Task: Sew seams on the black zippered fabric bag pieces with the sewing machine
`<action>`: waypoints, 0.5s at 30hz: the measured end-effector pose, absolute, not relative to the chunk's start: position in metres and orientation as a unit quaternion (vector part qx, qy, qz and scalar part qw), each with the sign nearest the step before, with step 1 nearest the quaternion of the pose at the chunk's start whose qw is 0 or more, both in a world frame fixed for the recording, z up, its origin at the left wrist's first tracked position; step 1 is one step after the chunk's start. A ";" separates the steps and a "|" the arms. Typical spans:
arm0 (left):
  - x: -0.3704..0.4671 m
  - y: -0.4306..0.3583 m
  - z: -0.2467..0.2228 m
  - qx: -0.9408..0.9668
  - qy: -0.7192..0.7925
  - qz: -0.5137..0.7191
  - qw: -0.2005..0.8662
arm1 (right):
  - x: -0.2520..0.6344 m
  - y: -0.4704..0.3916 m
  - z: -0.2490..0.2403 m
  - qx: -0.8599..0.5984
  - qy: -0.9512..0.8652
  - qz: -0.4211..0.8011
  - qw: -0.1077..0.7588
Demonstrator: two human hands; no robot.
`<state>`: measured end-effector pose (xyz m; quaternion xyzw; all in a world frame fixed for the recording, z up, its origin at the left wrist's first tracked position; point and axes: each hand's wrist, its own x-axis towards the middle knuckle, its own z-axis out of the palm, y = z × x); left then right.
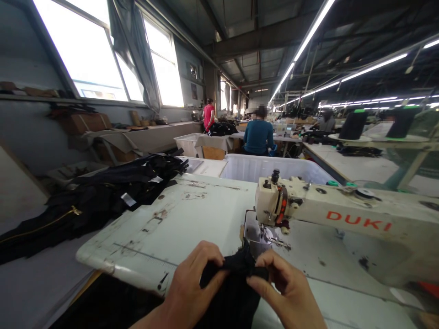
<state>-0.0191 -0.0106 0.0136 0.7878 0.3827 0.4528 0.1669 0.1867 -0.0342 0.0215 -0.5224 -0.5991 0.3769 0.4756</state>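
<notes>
A piece of black fabric [236,292] is stretched between my hands at the front edge of the sewing table [206,214]. My left hand [194,278] pinches its upper edge between thumb and fingers. On the other side, my right hand [284,288] grips the same edge, thumb below and fingers above. The fabric bunches up between the two hands, and its lower part hangs toward me. Just beyond it stands a sewing machine [318,205] marked DUKI, its needle area [269,235] lit and apart from the fabric.
Black garments [103,192] with a gold zipper lie piled at the left. A white plastic bin [277,167] stands behind the machine. Black thread cones [353,125] are at the right. Farther back, a person in blue [259,137] sits and another in pink [208,116] stands.
</notes>
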 end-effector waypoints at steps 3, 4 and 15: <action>-0.021 -0.012 0.011 0.815 0.266 0.505 0.100 | 0.184 -0.036 0.017 -0.549 -0.574 0.351 0.496; -0.021 -0.012 0.012 0.814 0.253 0.513 0.099 | 0.183 -0.037 0.016 -0.557 -0.569 0.338 0.502; -0.005 -0.016 0.018 0.793 0.386 0.451 0.138 | 0.177 -0.043 -0.001 -0.540 -0.588 0.293 0.526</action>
